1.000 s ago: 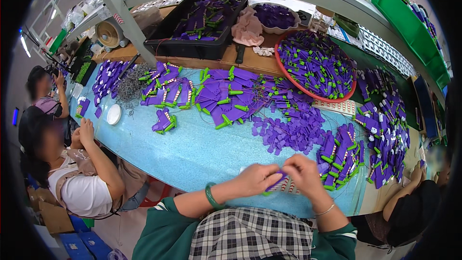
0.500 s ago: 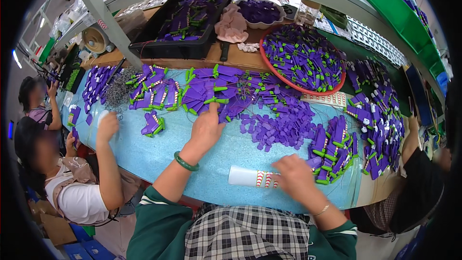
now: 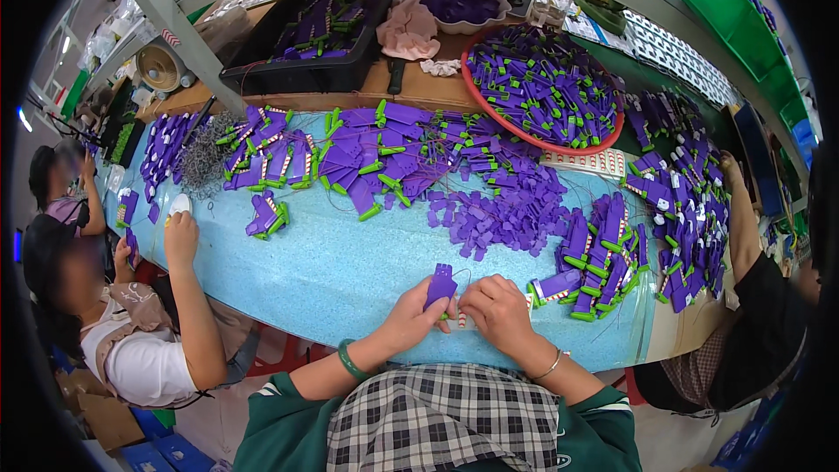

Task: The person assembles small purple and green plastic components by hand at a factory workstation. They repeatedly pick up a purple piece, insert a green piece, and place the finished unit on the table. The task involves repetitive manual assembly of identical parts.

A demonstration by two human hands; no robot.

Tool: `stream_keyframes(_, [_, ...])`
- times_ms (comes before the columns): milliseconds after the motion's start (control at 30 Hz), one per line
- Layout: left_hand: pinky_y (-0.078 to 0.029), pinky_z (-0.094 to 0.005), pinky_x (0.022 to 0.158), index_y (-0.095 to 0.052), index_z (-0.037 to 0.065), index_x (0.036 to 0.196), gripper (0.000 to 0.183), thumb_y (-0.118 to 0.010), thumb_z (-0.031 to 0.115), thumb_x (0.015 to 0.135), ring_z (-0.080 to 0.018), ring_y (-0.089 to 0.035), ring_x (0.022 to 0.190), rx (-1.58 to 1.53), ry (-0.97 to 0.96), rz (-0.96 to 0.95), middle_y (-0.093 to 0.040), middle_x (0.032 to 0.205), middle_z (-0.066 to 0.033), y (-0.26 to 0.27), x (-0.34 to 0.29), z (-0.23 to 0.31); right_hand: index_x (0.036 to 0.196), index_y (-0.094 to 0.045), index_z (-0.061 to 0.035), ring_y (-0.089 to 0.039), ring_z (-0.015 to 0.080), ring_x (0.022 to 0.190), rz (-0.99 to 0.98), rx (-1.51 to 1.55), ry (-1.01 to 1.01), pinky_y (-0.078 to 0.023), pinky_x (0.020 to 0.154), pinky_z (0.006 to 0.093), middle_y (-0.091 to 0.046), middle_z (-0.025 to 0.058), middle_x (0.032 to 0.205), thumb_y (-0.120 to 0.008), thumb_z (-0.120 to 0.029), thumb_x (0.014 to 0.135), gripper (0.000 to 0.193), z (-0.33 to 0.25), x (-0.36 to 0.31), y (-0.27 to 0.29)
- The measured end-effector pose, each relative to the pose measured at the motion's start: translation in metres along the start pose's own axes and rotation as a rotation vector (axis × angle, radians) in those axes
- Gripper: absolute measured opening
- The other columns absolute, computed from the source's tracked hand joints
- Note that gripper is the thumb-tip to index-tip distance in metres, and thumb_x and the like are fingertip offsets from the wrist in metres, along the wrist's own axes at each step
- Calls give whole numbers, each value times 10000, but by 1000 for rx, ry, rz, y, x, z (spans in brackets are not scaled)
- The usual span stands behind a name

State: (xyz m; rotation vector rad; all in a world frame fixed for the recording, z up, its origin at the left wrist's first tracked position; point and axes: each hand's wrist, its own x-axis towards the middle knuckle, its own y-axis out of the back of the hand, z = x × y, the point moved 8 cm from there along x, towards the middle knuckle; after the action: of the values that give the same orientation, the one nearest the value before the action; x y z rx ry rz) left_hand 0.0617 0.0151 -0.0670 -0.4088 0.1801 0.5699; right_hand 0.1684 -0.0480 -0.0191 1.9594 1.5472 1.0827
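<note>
A flat purple piece [image 3: 440, 284] with a thin wire stands up from my left hand [image 3: 407, 318], whose fingers are closed round it. Close beside it, my right hand [image 3: 500, 309] is pinched, its fingertips almost against the piece. What sits in that pinch is too small to make out. Under and between my hands, bits of a strip with red and white striped stickers [image 3: 461, 320] show; the rest is covered. To the right of my right hand lies a pile of purple pieces with green ends [image 3: 603, 253].
Loose small purple pieces [image 3: 498, 218] and larger green-ended ones [image 3: 376, 153] spread across the blue tabletop [image 3: 332, 253]. Behind them stand a red-rimmed basket [image 3: 546, 147] and a black tray [image 3: 306, 79]. Co-workers sit at left and right; one person's hand [image 3: 181, 236] reaches in at left.
My left hand has come back from the far pile with a purple piece in it. My right hand has moved left, and both hands are now together over the sticker strip.
</note>
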Motion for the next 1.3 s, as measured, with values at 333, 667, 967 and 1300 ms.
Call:
stream_keyframes(333, [-473, -227, 544, -639, 7, 915, 107, -642, 110, 885, -86, -567, 593, 159, 19, 54, -625, 744, -22, 4, 1, 16, 868, -631, -44, -595, 243, 871, 168, 435, -278, -464, 742, 340, -635, 80, 945, -679, -84, 780, 108, -7, 20, 40])
stream_keyframes(667, [-535, -301, 627, -403, 52, 1261, 318, -483, 124, 961, -151, -605, 858, -211, -4, 0, -588, 1049, -91, -4, 2, 27, 861, -599, -19, -575, 112, 784, 168, 901, -452, -467, 715, 258, -619, 45, 884, -688, -82, 821, 116, 15, 9, 3])
stream_keyframes(967, [-537, -409, 886, -330, 77, 1350, 399, -434, 96, 965, -226, -530, 1168, -454, 45, -112, -484, 1286, -129, -18, 0, 30, 860, -597, -24, -552, 72, 768, 113, 836, -485, -455, 706, 229, -605, 6, 830, -678, -23, 831, 86, 17, 9, -4])
stream_keyframes(1300, [-516, -441, 916, -312, 76, 1350, 426, -419, 64, 937, -260, -516, 1194, -419, 42, -119, -458, 1313, -143, -19, 0, 29, 849, -592, -24, -541, 76, 763, 136, 747, -423, -446, 702, 231, -594, 11, 824, -680, -6, 820, 95, 18, 6, -4])
